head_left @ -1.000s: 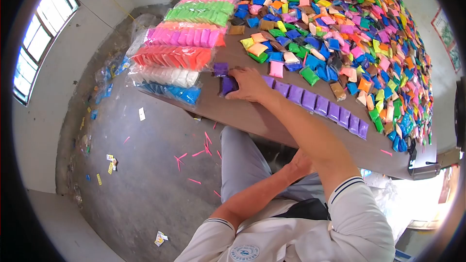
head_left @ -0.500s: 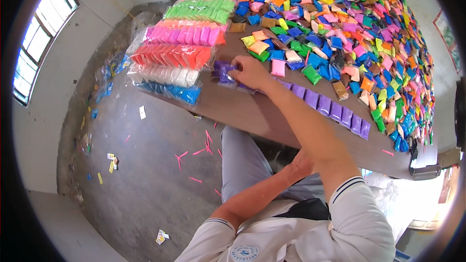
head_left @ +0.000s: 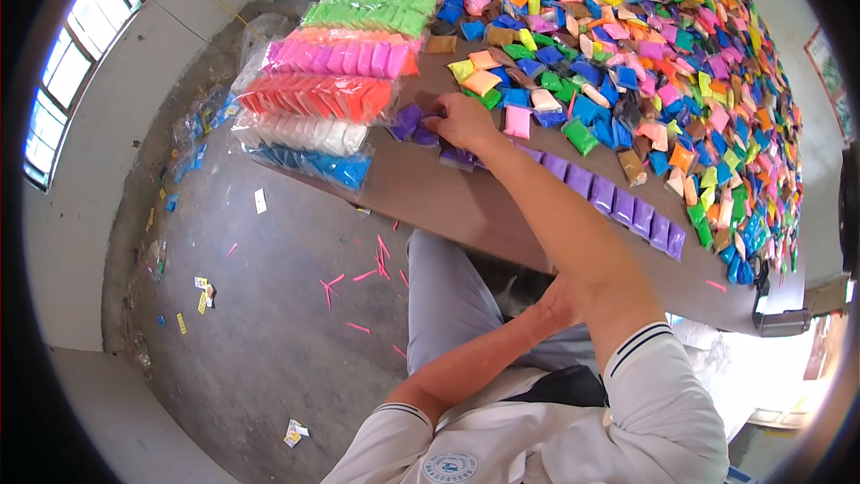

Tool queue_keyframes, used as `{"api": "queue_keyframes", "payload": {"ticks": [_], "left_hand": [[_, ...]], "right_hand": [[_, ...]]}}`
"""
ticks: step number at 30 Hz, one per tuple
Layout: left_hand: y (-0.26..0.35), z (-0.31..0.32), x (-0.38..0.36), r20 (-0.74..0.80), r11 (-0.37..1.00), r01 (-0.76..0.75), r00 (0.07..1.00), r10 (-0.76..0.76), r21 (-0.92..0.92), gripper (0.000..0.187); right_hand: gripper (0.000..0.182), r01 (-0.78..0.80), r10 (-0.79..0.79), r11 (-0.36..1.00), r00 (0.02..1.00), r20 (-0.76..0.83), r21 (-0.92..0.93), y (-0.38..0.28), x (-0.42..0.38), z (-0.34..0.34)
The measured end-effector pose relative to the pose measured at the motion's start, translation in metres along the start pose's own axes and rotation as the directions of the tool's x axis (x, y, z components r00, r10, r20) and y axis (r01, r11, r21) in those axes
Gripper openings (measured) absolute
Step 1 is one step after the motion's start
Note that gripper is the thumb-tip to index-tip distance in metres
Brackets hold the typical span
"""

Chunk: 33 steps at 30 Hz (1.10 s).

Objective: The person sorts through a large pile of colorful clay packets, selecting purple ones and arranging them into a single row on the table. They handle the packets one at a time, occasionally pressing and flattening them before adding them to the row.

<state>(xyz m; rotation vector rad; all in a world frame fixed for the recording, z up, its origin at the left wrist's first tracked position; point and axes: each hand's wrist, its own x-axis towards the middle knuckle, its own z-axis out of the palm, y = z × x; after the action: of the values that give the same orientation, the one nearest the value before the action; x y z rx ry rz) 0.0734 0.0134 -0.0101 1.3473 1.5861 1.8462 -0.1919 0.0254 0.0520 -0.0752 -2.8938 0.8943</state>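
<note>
My right hand (head_left: 464,122) reaches across the table with its fingertips pinched on a small purple packet (head_left: 426,133). Another purple packet (head_left: 407,119) lies against it on the left. Beneath my right wrist, a further purple packet (head_left: 458,159) rests on the tabletop. From there a slanting row of purple packets (head_left: 602,194) runs to the right, side by side. My left hand (head_left: 560,299) is low by the table's front edge, partly covered by my right forearm, and its fingers are hidden.
Clear bags of sorted packets are stacked along the table's left end: blue (head_left: 336,170), white (head_left: 305,136), red (head_left: 313,97), and other colours behind. A large heap of mixed coloured packets (head_left: 618,63) covers the back and right. Pink strips (head_left: 381,260) litter the floor.
My right hand has shifted slightly, its fingers still at the purple packets. The packet under the fingertips has turned and sits a little further right. My left hand looks unchanged.
</note>
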Motion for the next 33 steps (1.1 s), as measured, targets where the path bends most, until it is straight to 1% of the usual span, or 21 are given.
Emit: {"api": "queue_keyframes", "payload": {"ticks": [2, 3, 5, 6, 8, 11, 12, 15, 16, 18, 19, 20, 23, 24, 27, 28, 31, 33], "left_hand": [[-0.004, 0.002, -0.003, -0.024, 0.998, -0.029, 0.999, 0.028, -0.059, 0.035], [-0.002, 0.002, -0.003, -0.037, 0.995, -0.045, 0.998, 0.042, -0.088, 0.035], [0.002, -0.001, -0.001, 0.013, 0.983, -0.077, 0.997, 0.076, 0.167, 0.036], [0.005, -0.003, 0.000, 0.042, 0.952, -0.098, 0.995, 0.090, 0.290, 0.037], [0.006, -0.004, -0.002, 0.026, 0.952, -0.123, 0.992, 0.121, 0.281, 0.036], [0.002, -0.004, -0.003, 0.002, 0.952, -0.161, 0.986, 0.167, 0.259, 0.036], [0.001, -0.004, -0.003, -0.008, 0.953, -0.172, 0.984, 0.180, 0.249, 0.036], [0.006, -0.006, 0.005, -0.004, 0.877, -0.230, 0.967, 0.255, 0.423, 0.035], [0.008, -0.006, 0.004, 0.010, 0.848, -0.226, 0.968, 0.252, 0.479, 0.035], [0.011, -0.007, 0.003, 0.034, 0.779, -0.220, 0.968, 0.247, 0.587, 0.034], [0.010, -0.007, 0.002, 0.050, 0.781, -0.220, 0.970, 0.236, 0.584, 0.034], [0.008, -0.007, 0.002, 0.068, 0.783, -0.222, 0.972, 0.225, 0.582, 0.034], [0.007, -0.006, 0.002, 0.085, 0.787, -0.204, 0.978, 0.191, 0.582, 0.033], [0.007, -0.005, 0.002, 0.089, 0.788, -0.196, 0.980, 0.178, 0.584, 0.033], [0.014, -0.003, 0.005, 0.016, 0.773, -0.210, 0.968, 0.251, 0.599, 0.030], [0.014, -0.003, 0.005, 0.035, 0.769, -0.219, 0.968, 0.248, 0.601, 0.030], [0.009, -0.004, 0.003, 0.097, 0.752, -0.247, 0.966, 0.238, 0.611, 0.027], [0.005, -0.005, 0.001, 0.128, 0.734, -0.260, 0.964, 0.232, 0.627, 0.025]], "right_hand": [[0.036, -0.007, 0.006, 1.000, 1.000, -0.028, -0.022, -0.002, -0.004, -0.002], [0.036, 0.026, -0.028, 0.999, 0.997, -0.065, -0.033, -0.002, -0.006, -0.005], [0.035, 0.089, -0.097, 0.994, 0.986, -0.139, -0.063, -0.001, -0.011, -0.011], [0.034, 0.154, -0.172, 0.979, 0.976, -0.133, -0.134, 0.004, -0.012, -0.009], [0.032, 0.275, -0.313, 0.922, 0.944, -0.108, -0.273, 0.013, -0.011, 0.000], [0.030, 0.366, -0.408, 0.904, 0.894, -0.187, -0.224, 0.016, -0.012, 0.010], [0.021, 0.320, -0.334, 0.941, 0.930, -0.153, -0.105, 0.013, -0.006, 0.004], [0.019, 0.223, -0.170, 0.960, 0.945, -0.279, 0.170, 0.022, -0.006, -0.023], [0.020, 0.264, -0.230, 0.958, 0.939, -0.255, 0.110, 0.030, -0.010, -0.038], [0.022, 0.167, -0.155, 0.978, 0.983, -0.102, 0.126, 0.041, -0.033, -0.067], [0.022, 0.116, -0.114, 0.985, 0.993, -0.024, 0.130, 0.045, -0.045, -0.078], [0.023, 0.103, -0.106, 0.992, 0.993, 0.042, 0.079, 0.050, -0.056, -0.083], [0.026, 0.205, -0.199, 0.978, 0.975, 0.102, -0.047, 0.063, -0.087, -0.077], [0.025, 0.262, -0.258, 0.956, 0.965, 0.049, -0.131, 0.071, -0.090, -0.064], [0.024, 0.320, -0.346, 0.928, 0.931, -0.119, -0.193, 0.067, -0.092, -0.045], [0.019, 0.305, -0.328, 0.935, 0.938, -0.115, -0.179, 0.065, -0.090, -0.042], [0.018, 0.273, -0.281, 0.960, 0.939, -0.198, -0.067, 0.069, -0.092, -0.047], [0.018, 0.227, -0.241, 0.970, 0.935, -0.261, -0.081, 0.083, -0.103, -0.063]]}}
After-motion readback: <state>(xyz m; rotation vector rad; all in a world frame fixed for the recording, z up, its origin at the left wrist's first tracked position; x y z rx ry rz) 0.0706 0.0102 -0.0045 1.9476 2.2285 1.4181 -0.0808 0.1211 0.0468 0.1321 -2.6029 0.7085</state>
